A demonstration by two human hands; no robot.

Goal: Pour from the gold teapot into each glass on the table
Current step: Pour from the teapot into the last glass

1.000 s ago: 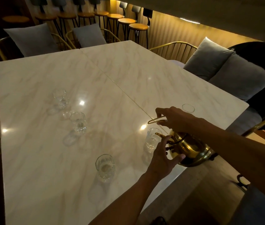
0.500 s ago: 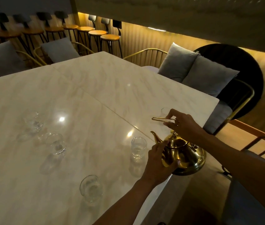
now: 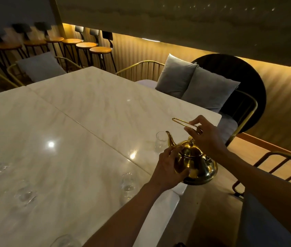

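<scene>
Broadly, a pale marble table (image 3: pixel 80 132) filled most of the view, its two slabs meeting at a thin seam, with grey cushions (image 3: pixel 196 84) on gold-framed chairs along its far edge and a row of round wooden stools (image 3: pixel 85 46) against the ribbed wall behind. Near the table's right-hand corner the gold teapot (image 3: pixel 197 162) was held upright, its base about level with the table edge and its spout aimed away toward the far side. The right hand (image 3: pixel 207 138) pinched the teapot's thin wire handle above the lid, fingers curled round it. The left hand (image 3: pixel 168 169) cupped the pot's near side, thumb up by the base of the spout. One clear glass (image 3: pixel 160 141) stood just beyond the spout, and another glass (image 3: pixel 127 182) stood close to the left wrist. Further glasses (image 3: pixel 25 193) appeared blurred toward the left, with a rim (image 3: pixel 64 240) cut off at the bottom edge.
</scene>
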